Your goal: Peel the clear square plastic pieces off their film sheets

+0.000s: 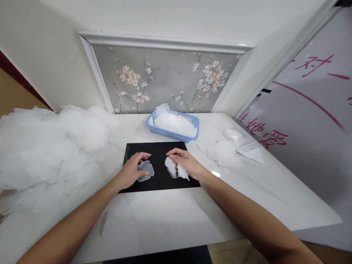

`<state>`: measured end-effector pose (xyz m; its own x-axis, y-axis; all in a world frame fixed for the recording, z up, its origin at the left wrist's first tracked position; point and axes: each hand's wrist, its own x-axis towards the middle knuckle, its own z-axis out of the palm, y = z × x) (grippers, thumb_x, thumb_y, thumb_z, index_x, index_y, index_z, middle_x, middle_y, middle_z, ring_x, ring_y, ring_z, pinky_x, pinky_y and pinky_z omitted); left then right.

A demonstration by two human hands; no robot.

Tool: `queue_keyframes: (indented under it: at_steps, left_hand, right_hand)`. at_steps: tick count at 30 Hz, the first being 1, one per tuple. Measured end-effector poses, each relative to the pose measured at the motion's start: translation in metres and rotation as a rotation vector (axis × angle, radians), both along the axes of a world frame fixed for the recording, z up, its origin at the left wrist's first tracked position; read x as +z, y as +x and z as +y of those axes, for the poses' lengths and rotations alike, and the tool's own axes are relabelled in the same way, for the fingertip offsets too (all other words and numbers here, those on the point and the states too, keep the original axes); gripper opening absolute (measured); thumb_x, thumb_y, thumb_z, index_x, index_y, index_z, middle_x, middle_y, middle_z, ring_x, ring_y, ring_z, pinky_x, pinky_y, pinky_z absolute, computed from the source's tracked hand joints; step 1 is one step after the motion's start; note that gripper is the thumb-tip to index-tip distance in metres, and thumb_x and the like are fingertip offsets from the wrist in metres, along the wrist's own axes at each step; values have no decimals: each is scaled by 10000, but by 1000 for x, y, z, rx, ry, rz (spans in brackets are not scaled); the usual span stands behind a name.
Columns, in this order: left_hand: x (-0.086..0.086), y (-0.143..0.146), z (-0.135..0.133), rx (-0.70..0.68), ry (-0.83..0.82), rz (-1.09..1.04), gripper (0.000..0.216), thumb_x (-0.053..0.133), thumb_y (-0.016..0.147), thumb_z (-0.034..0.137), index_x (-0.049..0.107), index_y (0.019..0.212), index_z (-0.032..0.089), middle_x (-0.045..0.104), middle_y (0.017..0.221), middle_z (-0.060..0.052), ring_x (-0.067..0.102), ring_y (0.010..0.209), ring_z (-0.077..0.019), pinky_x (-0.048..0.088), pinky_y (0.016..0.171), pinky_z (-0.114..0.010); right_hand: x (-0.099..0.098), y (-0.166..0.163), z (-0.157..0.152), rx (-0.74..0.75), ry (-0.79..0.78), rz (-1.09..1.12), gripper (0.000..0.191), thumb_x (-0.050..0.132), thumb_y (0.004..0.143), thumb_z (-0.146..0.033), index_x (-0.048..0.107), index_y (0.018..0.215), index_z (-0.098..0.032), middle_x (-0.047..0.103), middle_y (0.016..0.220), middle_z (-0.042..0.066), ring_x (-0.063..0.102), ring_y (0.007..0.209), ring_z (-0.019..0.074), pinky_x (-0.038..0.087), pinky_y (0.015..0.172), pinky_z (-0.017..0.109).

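A white fluffy heap (41,146) is spread over the left of the table (165,220). On a black mat (161,157), a clear piece (146,171) is held down at its left edge by the left grip (131,171), with fingers curled over it. Just to its right, blurred white scraps (176,171) are pinched in the right grip (188,164), closed about them. A filled blue basket (150,124) is set behind the mat. Bags (243,145) are seen further right.
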<state>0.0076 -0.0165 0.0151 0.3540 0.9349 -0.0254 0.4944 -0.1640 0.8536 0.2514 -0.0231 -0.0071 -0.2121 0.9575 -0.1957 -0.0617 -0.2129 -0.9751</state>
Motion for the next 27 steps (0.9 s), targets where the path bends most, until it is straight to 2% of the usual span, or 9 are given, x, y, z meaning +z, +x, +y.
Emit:
queue_keyframes:
  at_steps: [3, 5, 7, 11, 13, 15, 20, 27]
  left_hand:
    - [0, -1, 3, 70, -88, -113, 246, 736, 663, 253, 699, 905, 229, 626, 741, -2, 535, 678, -175, 423, 663, -306]
    - [-1, 0, 3, 109, -139, -186, 163, 724, 700, 317, 697, 815, 204, 626, 706, -6, 556, 682, -173, 421, 658, -297]
    - [-1, 1, 3, 157, -188, -275, 177, 725, 713, 342, 679, 791, 190, 648, 747, -14, 577, 704, -166, 425, 659, -281]
    - [0, 6, -1, 215, -372, -491, 226, 715, 745, 372, 621, 832, 185, 695, 882, -48, 617, 768, -172, 454, 626, -262]
    - [2, 8, -1, 220, -482, -591, 247, 687, 782, 395, 605, 882, 186, 709, 957, -80, 645, 840, -205, 490, 637, -285]
    - [3, 8, -1, 217, -536, -673, 251, 657, 816, 404, 609, 918, 180, 712, 974, -98, 659, 865, -223, 515, 650, -310]
    - [1, 8, 1, 205, -610, -800, 260, 574, 889, 391, 659, 923, 147, 716, 941, -111, 669, 847, -214, 533, 721, -327]
    - [-2, 6, 3, 197, -677, -859, 294, 528, 913, 399, 677, 930, 145, 714, 962, -121, 665, 885, -230, 531, 753, -347]
  right_hand:
    - [2, -3, -3, 21, 146, -110, 347, 717, 704, -495, 575, 748, -182, 525, 635, -26, 453, 563, 107, 357, 539, 249]
    - [3, -5, -5, 54, 218, -233, 352, 753, 673, -445, 508, 684, -192, 489, 623, -41, 423, 563, 104, 337, 540, 249]
    - [3, -7, -7, 64, 302, -366, 332, 755, 674, -370, 469, 674, -200, 453, 617, -58, 401, 565, 101, 329, 546, 247]
    - [1, -12, -13, 101, 559, -518, 142, 633, 754, -202, 547, 866, -217, 511, 765, -29, 485, 660, 124, 416, 635, 271]
    - [-1, -15, -15, 136, 687, -550, 272, 574, 773, -136, 567, 1029, -228, 533, 932, 18, 548, 792, 148, 465, 725, 299]
    - [-4, -16, -16, 173, 749, -609, 384, 559, 790, -110, 553, 1147, -248, 513, 1058, 49, 574, 885, 161, 491, 780, 320]
    - [-5, -17, -17, 214, 791, -782, 482, 672, 792, -174, 534, 1235, -305, 511, 1099, 42, 603, 862, 160, 537, 729, 310]
    - [-8, -19, -18, 269, 938, -953, 530, 704, 787, -445, 541, 1259, -269, 552, 1150, 79, 631, 819, 178, 520, 600, 286]
